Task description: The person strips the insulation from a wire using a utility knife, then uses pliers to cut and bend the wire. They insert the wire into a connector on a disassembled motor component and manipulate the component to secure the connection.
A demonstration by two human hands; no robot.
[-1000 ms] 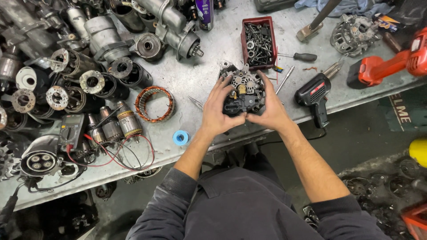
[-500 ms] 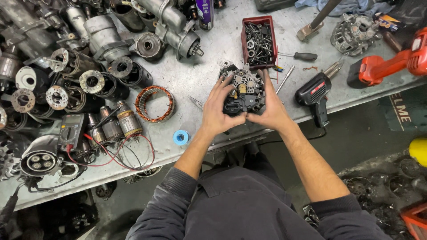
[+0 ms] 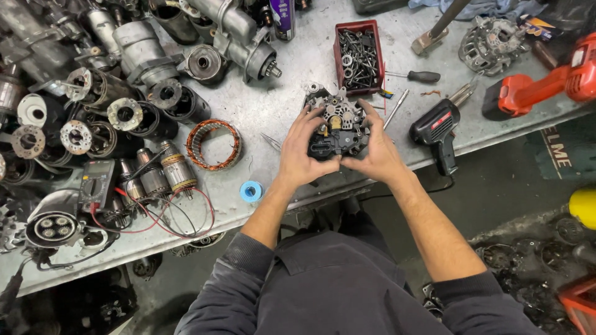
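At the workbench's [image 3: 273, 111] near edge, the left hand [image 3: 302, 156] and right hand [image 3: 376, 155] both clasp a dark alternator rectifier assembly [image 3: 335, 127], fingers wrapped around its sides. A blue solder spool [image 3: 251, 191] lies just left. Farther back sits a red tray of screws [image 3: 357, 57], with a copper stator winding [image 3: 213, 144] left.
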